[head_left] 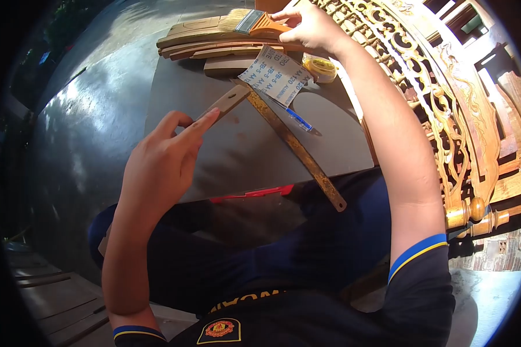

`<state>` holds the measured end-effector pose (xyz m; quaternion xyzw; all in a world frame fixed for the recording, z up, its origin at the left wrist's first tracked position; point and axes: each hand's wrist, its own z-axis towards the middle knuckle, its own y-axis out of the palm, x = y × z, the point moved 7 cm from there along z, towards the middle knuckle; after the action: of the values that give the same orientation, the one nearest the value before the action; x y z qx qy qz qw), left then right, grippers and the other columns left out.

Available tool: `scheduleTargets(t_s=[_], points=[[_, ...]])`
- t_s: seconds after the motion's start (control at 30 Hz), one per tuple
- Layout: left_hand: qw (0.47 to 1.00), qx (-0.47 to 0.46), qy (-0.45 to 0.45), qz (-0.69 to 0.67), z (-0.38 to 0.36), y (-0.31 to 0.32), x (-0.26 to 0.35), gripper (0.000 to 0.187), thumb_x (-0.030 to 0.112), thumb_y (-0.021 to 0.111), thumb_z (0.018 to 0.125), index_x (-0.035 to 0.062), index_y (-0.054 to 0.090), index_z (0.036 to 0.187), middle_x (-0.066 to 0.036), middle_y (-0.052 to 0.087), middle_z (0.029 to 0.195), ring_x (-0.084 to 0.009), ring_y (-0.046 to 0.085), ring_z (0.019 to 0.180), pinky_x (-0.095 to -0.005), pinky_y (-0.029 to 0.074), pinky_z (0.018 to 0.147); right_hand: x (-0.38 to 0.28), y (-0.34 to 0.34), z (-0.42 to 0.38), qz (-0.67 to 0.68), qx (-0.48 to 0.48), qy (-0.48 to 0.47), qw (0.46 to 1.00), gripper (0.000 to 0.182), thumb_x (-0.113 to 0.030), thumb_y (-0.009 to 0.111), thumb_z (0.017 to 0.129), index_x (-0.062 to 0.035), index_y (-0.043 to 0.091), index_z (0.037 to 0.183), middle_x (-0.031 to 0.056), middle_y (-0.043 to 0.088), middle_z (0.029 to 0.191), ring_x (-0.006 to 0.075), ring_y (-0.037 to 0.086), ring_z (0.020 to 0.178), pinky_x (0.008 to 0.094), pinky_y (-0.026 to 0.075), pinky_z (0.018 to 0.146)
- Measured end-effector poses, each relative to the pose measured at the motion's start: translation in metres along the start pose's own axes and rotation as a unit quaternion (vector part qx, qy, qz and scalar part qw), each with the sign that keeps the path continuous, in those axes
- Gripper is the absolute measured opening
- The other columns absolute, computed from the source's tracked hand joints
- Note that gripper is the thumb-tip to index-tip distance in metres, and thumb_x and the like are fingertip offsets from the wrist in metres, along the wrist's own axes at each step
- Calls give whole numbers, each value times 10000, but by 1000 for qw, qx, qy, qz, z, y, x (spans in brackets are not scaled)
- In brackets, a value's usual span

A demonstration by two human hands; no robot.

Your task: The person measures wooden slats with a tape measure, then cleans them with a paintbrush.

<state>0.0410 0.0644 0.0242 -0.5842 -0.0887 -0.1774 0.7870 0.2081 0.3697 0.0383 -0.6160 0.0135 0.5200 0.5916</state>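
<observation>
My left hand [167, 156] is closed on a narrow wooden strip [233, 99] with a small slot near its far end. At the top, my right hand [309, 26] grips the orange handle of a paintbrush [252, 22], whose pale bristles point left over a stack of wooden pieces [197, 36]. Below the brush, a sheet of printed sandpaper [275, 74] lies face down. A blue pen [298, 118] sticks out from under it. A rusty metal ruler [295, 144] slants across the grey board [226, 159] and overhangs its near edge.
A roll of yellow tape [321, 67] sits right of the sandpaper. Carved wooden latticework [440, 110] stands along the right side. A red object [255, 192] shows below the board's near edge, above my dark-clothed legs [307, 248].
</observation>
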Motion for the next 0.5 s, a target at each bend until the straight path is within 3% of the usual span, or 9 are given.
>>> scheduleTargets(t_s=[0.07, 0.2, 0.23, 0.33, 0.4, 0.5], points=[[1000, -10, 22, -6, -1, 3, 5, 514, 22, 673, 983, 229, 708, 1453, -94, 679, 1056, -294, 701, 849, -426, 562, 763, 6, 11, 1, -62, -2, 34, 998, 576, -131, 874, 828, -57, 730, 1380, 155, 784, 952, 172, 634, 584, 336, 546, 562], [998, -28, 61, -8, -3, 5, 14, 529, -4, 697, 962, 220, 722, 1441, -92, 689, 1055, -263, 689, 830, -398, 560, 748, -14, 28, -2, -167, 23, -115, 979, 455, -270, 869, 898, -65, 779, 1294, 122, 808, 1016, 199, 774, 952, 344, 614, 866], [997, -34, 65, -7, -3, 6, 16, 536, -10, 701, 954, 220, 724, 1437, -89, 693, 1057, -262, 696, 838, -399, 566, 752, -15, 26, -4, -161, 41, -106, 980, 349, -235, 826, 908, -64, 802, 1211, 149, 812, 1086, 243, 789, 991, 364, 619, 910], [994, -35, 99, -25, -5, 11, 20, 541, -16, 709, 939, 221, 732, 1425, -78, 705, 1074, -259, 719, 872, -393, 587, 764, -7, 23, 9, -70, 99, -147, 982, 386, -122, 825, 881, -49, 780, 1257, 178, 817, 1059, 249, 771, 870, 371, 623, 799], [994, -47, 101, -6, -7, 14, 22, 519, 0, 722, 935, 219, 745, 1405, -73, 709, 1081, -257, 727, 899, -389, 595, 780, -5, 16, 8, -36, 147, -102, 983, 268, -110, 806, 918, -50, 811, 1179, 180, 817, 1107, 264, 776, 996, 391, 609, 916], [993, -58, 106, 9, -10, 18, 25, 472, 30, 744, 930, 209, 768, 1365, -67, 717, 1089, -253, 732, 931, -385, 600, 801, 0, 13, 13, -34, 144, -65, 987, 255, -109, 808, 921, -55, 817, 1170, 191, 804, 1152, 291, 763, 1039, 399, 601, 920]])
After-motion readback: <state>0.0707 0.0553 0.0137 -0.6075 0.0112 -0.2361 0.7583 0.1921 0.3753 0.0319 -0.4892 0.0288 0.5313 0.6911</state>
